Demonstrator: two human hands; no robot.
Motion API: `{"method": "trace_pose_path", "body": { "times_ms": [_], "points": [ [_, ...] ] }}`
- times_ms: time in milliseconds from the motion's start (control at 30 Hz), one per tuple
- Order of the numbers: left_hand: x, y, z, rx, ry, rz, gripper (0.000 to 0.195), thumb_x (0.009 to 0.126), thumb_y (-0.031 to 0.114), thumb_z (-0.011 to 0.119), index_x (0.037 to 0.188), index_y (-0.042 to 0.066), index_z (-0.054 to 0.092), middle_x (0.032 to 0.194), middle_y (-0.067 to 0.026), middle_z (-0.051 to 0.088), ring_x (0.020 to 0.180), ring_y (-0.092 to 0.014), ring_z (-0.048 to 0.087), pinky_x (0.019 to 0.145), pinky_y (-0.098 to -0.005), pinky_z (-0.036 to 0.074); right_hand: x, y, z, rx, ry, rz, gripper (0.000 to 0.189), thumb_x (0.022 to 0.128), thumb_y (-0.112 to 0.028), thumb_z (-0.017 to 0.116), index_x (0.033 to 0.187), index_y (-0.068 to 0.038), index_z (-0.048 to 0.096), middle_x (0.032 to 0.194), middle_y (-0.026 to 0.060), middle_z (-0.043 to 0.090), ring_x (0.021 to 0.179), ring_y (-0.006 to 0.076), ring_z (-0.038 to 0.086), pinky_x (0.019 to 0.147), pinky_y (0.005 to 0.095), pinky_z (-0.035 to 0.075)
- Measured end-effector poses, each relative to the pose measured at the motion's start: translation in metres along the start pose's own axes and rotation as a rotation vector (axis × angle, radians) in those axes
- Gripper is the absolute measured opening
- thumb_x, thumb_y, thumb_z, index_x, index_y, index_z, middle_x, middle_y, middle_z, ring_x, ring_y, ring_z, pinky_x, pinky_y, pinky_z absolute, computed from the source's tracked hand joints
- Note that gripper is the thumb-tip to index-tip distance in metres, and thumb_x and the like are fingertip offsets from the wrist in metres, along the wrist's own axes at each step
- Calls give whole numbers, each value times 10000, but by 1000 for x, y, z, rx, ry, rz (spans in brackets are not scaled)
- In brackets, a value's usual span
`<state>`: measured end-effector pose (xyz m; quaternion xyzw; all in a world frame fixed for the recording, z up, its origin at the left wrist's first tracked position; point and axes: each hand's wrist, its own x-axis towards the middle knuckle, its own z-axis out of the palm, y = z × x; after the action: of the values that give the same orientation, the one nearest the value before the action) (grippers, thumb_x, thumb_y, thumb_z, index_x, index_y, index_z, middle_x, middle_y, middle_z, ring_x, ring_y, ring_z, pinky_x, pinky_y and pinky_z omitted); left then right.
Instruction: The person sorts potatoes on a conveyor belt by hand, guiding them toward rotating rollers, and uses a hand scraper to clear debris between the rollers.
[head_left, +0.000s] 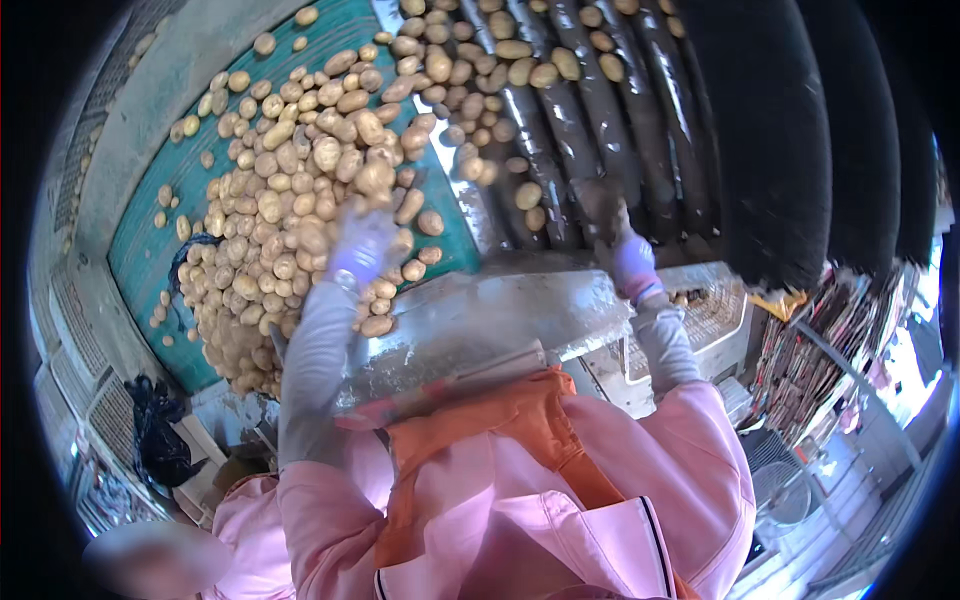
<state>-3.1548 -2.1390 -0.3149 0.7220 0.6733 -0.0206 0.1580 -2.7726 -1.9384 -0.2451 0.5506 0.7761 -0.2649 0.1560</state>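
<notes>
A large heap of potatoes (300, 187) lies on a green conveyor belt (146, 240). My left hand (364, 240), in a purple glove, reaches into the right side of the heap and touches potatoes there. Motion blurs its fingers, so any grip is unclear. My right hand (634, 259), also gloved in purple, is over the near end of the dark wet rollers (574, 135). A blurred brown, flat-looking shape (600, 201) is at its fingers; whether I hold it cannot be made out. More potatoes (469, 90) lie on the rollers.
A metal ledge (495, 300) runs between my body and the machine. Large black brush-like rollers (765, 150) stand at the right. Below the ledge is a pale plastic crate (712, 322). Stacked flattened sacks or cardboard (810, 360) sit far right. Another person in pink (251, 532) is at lower left.
</notes>
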Motion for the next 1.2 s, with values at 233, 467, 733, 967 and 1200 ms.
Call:
{"method": "trace_pose_path", "body": {
  "times_ms": [233, 467, 733, 967, 1200],
  "points": [
    [-39, -62, -91, 503, 26, -663, 394, 899, 383, 487, 1169, 120, 603, 1246, -96, 575, 1152, -299, 509, 938, -518, 374, -175, 44, 22, 625, 405, 123, 752, 907, -136, 527, 1492, -17, 70, 1408, 230, 398, 1158, 250, 524, 925, 310, 431],
    [-97, 72, -49, 19, 355, -172, 404, 829, 299, 594, 1178, 96, 603, 1265, -131, 552, 1186, -348, 480, 989, -507, 346, -166, 99, 48, 813, 991, 382, 700, 956, -223, 445, 1513, -107, 37, 928, 108, 596, 672, 168, 556, 615, 289, 475],
    [-164, 106, -66, -75, 294, -266, 420, 800, 279, 624, 1165, 71, 614, 1262, -137, 557, 1190, -342, 483, 983, -494, 360, -105, 115, 31, 868, 797, 634, 710, 972, -399, 412, 1491, -28, 101, 1327, 281, 480, 1161, 369, 526, 926, 376, 432],
    [-209, 82, -50, 18, 273, -351, 437, 794, 286, 618, 1182, 87, 602, 1264, -124, 556, 1204, -325, 481, 1008, -491, 344, -107, 120, 53, 457, 982, 534, 671, 957, -423, 427, 1441, -1, 232, 1198, 340, 533, 1081, 469, 534, 867, 468, 451],
    [-222, 70, -26, -48, 261, -327, 435, 760, 258, 637, 1146, 57, 611, 1237, -123, 560, 1202, -337, 469, 996, -473, 361, -103, 122, 74, 702, 936, 247, 651, 968, -265, 442, 1479, 3, 139, 1363, 298, 431, 1250, 340, 462, 1024, 330, 357]
  ]
}}
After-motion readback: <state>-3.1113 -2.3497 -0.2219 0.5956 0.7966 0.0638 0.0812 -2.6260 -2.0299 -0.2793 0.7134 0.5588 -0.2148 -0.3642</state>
